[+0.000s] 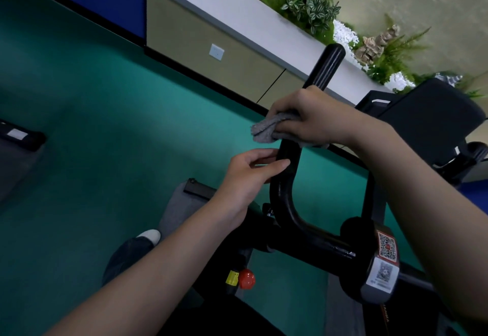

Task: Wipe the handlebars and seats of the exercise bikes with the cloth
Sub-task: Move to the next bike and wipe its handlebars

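Black, glossy tubing fills the near part of the view: the handlebar point(278, 203) of an exercise bike, seen from above by a tilted head camera. Closest in, a red knob point(247, 279) and a label with square codes point(386, 250) are seen on the bike's frame, and a pale shoe point(150, 236) is planted on the green floor point(79, 98).

From its cross tube the handlebar bends, then runs away from the person. Its long axis points up and slightly right in the frame and ends in a rounded free tip.

The left hand point(248, 177) is met first along that tube, just past the bend. The bar is held lightly between the thumb and curled fingers, apparently to steady it.

Just beyond, the right hand point(314, 119) is closed round a grey cloth point(266, 129), which is wrapped about the bar. A loose fold of it sticks out on the left side.

Past the right hand, a bare stretch of tube lies up to the tip. The wipe is therefore judged best carried away from the body, along the bar's length, by the right hand, the nearer of the two to that end.

Further off at right, a dark bulky part of another machine point(433, 113) is seen; whether it is a seat cannot be told. A white-topped ledge point(237, 16) with pebbles and plants point(309, 5) lies behind.
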`<state>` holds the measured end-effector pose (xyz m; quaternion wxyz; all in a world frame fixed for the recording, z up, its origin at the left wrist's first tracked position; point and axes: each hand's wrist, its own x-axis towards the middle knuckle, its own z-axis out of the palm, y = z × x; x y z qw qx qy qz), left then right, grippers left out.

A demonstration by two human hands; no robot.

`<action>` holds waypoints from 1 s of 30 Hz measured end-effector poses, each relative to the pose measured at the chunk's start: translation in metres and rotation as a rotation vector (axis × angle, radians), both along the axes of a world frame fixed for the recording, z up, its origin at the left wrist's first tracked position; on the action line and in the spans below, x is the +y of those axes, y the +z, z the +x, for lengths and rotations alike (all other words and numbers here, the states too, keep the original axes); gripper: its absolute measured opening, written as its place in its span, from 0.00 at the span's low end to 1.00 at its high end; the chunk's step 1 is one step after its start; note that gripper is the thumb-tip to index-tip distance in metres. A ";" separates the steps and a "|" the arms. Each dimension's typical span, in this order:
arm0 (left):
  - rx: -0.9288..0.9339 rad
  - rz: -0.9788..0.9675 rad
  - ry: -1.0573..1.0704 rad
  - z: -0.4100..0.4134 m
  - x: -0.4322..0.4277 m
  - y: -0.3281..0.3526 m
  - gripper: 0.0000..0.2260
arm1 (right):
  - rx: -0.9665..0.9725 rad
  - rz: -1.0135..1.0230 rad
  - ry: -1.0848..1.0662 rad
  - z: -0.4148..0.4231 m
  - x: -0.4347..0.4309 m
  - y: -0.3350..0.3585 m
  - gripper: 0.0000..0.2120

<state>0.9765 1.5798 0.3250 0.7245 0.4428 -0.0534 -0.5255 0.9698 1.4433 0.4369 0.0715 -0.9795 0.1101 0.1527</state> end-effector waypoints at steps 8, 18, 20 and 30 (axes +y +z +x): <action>-0.056 -0.008 -0.052 0.004 0.000 0.001 0.09 | -0.301 0.104 -0.191 -0.042 0.024 -0.009 0.08; -0.140 0.041 -0.137 0.012 0.002 0.002 0.12 | -0.921 0.128 -1.002 -0.067 0.056 -0.050 0.05; -0.145 0.046 -0.143 0.012 0.002 0.004 0.13 | -0.917 0.179 -1.034 -0.074 0.070 -0.056 0.05; -0.153 0.045 -0.188 0.016 0.006 0.009 0.11 | -0.939 0.408 -1.283 -0.075 0.037 -0.059 0.07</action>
